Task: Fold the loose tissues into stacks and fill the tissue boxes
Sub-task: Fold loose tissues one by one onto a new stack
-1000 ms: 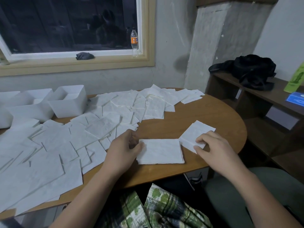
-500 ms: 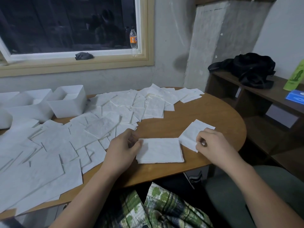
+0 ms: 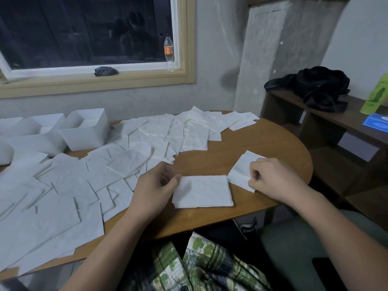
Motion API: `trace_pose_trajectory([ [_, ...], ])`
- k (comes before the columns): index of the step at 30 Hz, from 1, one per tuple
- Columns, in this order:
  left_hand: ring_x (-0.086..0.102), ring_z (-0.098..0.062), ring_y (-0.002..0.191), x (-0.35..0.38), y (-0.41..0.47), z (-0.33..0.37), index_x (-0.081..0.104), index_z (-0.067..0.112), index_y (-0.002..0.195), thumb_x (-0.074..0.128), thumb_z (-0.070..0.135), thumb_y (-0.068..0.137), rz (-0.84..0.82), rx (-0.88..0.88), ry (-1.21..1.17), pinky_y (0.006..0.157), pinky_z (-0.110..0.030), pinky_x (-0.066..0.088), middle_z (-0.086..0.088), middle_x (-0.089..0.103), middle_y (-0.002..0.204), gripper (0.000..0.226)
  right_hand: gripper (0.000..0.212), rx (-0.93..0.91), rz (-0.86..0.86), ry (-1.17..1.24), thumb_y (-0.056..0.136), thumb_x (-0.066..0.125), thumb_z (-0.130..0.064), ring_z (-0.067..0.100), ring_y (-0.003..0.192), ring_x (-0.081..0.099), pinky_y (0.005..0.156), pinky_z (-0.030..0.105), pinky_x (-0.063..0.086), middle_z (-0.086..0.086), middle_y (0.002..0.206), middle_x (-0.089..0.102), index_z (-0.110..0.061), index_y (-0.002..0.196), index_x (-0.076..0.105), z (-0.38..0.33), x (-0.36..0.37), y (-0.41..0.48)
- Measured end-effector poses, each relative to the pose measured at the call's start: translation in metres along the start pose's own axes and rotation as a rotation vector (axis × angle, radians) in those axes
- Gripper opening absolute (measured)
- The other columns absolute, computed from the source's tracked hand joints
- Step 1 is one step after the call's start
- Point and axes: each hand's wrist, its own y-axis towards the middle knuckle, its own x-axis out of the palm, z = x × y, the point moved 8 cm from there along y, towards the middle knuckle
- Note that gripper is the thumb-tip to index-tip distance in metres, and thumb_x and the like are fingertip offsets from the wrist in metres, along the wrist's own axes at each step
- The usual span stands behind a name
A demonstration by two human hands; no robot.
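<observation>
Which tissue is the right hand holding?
The tilted tissue at the table's right, pinched by the right hand. The squared stack lies by the left hand; the loose tissues lie scattered left.

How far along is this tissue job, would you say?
Done: one neat stack of folded white tissues lies near the wooden table's front edge. In hand: the left hand pinches that stack's corner while the right hand pinches another folded white tissue beside it. Left: a spread of loose white tissues covers the table, and the white open boxes await filling; their contents are unclear.
</observation>
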Motion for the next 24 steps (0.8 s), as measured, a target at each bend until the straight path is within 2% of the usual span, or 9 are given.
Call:
trace_pose_trajectory([
  [4,0.067,-0.006,0.087,-0.005,0.003,0.008,0.071,0.034,0.096,0.073,0.034,0.099,0.017,0.007,-0.050,0.069,-0.018,0.047,0.018,0.072,0.090,0.004,0.021,0.025,0.122,0.138,0.088,0.072,-0.025,0.011,0.075,0.059,0.066,0.039,0.057,-0.011,0.081,0.060,-0.029,0.073,0.058,0.001,-0.020,-0.004],
  [7,0.067,-0.006,0.089,-0.007,0.004,0.016,0.071,0.033,0.100,0.072,0.033,0.100,0.017,0.019,-0.099,0.068,-0.013,0.046,0.016,0.073,0.093,0.002,0.024,-0.034,0.251,0.241,0.088,0.073,-0.023,0.009,0.077,0.060,0.064,0.036,0.056,-0.014,0.081,0.060,-0.031,0.073,0.057,-0.008,-0.044,-0.009],
  [11,0.069,-0.003,0.097,0.005,0.007,0.020,0.069,0.037,0.110,0.073,0.042,0.099,-0.070,-0.011,-0.164,0.078,-0.022,0.049,0.016,0.075,0.102,0.013,0.019,-0.135,0.357,0.341,0.091,0.074,-0.021,0.005,0.082,0.063,0.067,0.019,0.049,-0.015,0.082,0.063,-0.029,0.079,0.062,-0.035,-0.073,-0.020],
  [16,0.069,0.002,0.112,0.019,0.012,0.020,0.066,0.046,0.125,0.077,0.051,0.094,-0.173,-0.081,-0.270,0.099,-0.034,0.055,0.024,0.072,0.121,0.033,0.017,-0.294,0.449,0.518,0.089,0.075,-0.007,0.013,0.085,0.065,0.072,0.013,0.048,-0.012,0.082,0.067,-0.019,0.081,0.067,-0.077,-0.102,-0.037],
  [19,0.067,0.001,0.121,0.025,0.012,0.020,0.061,0.047,0.135,0.076,0.055,0.094,-0.247,-0.160,-0.374,0.103,-0.032,0.052,0.027,0.069,0.130,0.044,0.017,-0.358,0.457,0.618,0.088,0.076,-0.001,0.018,0.084,0.067,0.075,0.020,0.052,-0.009,0.082,0.069,-0.016,0.082,0.069,-0.095,-0.108,-0.043],
  [22,0.071,-0.012,0.116,0.031,0.007,0.019,0.069,0.025,0.130,0.073,0.040,0.100,-0.340,-0.255,-0.657,0.105,-0.038,0.052,0.012,0.075,0.121,0.034,0.016,-0.342,0.424,0.769,0.089,0.075,0.001,0.021,0.081,0.068,0.073,0.026,0.055,-0.007,0.081,0.070,-0.013,0.083,0.070,-0.098,-0.099,-0.040],
  [24,0.068,-0.019,0.106,0.026,0.006,0.016,0.073,0.015,0.125,0.072,0.030,0.102,-0.340,-0.277,-0.743,0.096,-0.038,0.052,0.000,0.076,0.116,0.027,0.017,-0.263,0.378,0.872,0.091,0.074,0.000,0.021,0.077,0.067,0.071,0.033,0.056,-0.004,0.079,0.069,-0.014,0.083,0.069,-0.090,-0.086,-0.034],
])
